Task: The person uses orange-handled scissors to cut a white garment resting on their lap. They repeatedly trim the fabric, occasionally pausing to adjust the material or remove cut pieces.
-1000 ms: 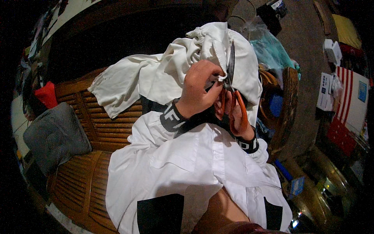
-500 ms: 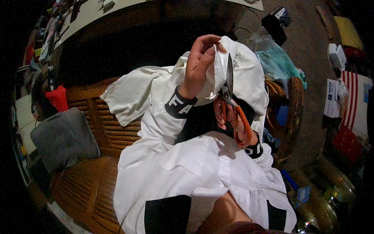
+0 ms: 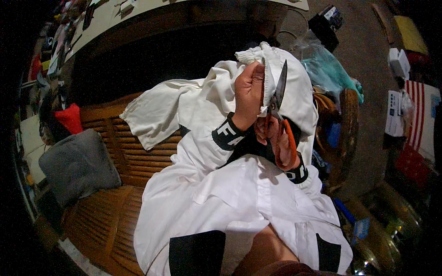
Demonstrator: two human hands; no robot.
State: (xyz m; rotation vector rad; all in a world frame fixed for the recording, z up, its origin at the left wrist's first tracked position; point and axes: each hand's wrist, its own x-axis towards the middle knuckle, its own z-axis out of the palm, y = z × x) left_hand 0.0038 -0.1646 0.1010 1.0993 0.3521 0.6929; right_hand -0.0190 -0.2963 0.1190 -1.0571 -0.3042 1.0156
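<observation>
A white cloth (image 3: 297,85) with a gathered, elastic-looking edge lies draped over my lap and spreads left over the slatted wooden seat. My left hand (image 3: 249,92) is closed on the gathered edge, thumb up, holding it raised. Just right of and below it, my right hand (image 3: 278,146) grips a pair of scissors (image 3: 275,106) by the orange handles. Its dark metal blades point up and slightly right, close alongside the gathered strip. Whether the blades touch the cloth I cannot tell. Part of the left fingers is hidden behind the hand and cloth.
The wooden bench (image 3: 99,216) carries a grey cushion (image 3: 78,165) and a red cloth piece (image 3: 69,120) on the left. A pale table (image 3: 138,18) runs across the far side. On the right are teal plastic bags (image 3: 329,73), a wooden armrest (image 3: 348,133) and white boxes (image 3: 393,115).
My left hand has come down and right, closing from a loose pinch to a firmer grip on the gathered edge. The scissors have shifted slightly right with my right hand.
</observation>
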